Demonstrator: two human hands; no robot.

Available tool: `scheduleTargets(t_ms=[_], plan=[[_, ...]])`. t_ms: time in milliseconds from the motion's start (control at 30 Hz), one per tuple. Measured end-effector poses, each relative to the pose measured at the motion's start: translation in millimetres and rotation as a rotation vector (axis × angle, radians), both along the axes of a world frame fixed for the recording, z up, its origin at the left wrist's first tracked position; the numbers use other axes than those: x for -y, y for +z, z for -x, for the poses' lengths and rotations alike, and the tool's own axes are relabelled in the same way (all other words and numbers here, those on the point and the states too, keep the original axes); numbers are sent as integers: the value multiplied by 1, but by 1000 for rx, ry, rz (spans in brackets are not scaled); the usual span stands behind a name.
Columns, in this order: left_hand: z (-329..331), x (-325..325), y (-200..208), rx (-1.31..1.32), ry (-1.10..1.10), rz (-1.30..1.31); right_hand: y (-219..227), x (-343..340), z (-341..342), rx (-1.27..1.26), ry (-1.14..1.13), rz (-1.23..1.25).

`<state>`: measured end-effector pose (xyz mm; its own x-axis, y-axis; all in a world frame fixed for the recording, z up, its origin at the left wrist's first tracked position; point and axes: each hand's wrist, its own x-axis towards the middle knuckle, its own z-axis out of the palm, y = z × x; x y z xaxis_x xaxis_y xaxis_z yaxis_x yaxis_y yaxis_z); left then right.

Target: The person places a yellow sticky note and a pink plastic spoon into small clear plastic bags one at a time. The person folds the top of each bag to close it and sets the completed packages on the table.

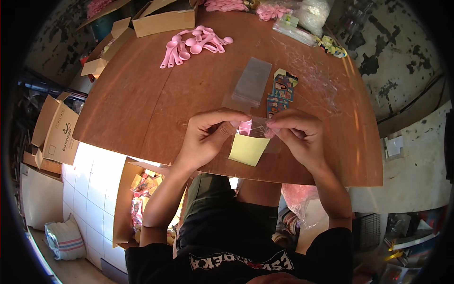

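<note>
Over the table's near edge I hold a small clear plastic bag (258,127) by its top corners. My left hand (208,135) pinches one corner between thumb and fingers, and my right hand (302,135) pinches the other. Inside the bag sits a pale yellow card (248,150), with part of a pink plastic piece (245,127) showing above it. Just beyond my hands lies a stack of flat clear bags (253,79). Right of that stack are colourful printed cards (283,86), partly covered by my right hand.
Pink measuring spoons (197,43) lie heaped on the brown wooden table (127,99). At the back stand an open cardboard box (165,21) and a bulky clear plastic bag (313,14). Below the near edge, left of my legs, a carton (124,199) holds packaged items.
</note>
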<state>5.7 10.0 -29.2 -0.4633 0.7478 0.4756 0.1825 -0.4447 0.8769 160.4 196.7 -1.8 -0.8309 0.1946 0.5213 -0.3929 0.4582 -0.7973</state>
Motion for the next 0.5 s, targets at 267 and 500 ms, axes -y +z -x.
scheduleTargets(t_ms=[267, 500], plan=[[-1, -2, 1, 66, -18, -23, 2, 2, 2, -81, 10, -39], [-4, -1, 0, 141, -102, -51, 6, 11, 5, -153, -38, -211]])
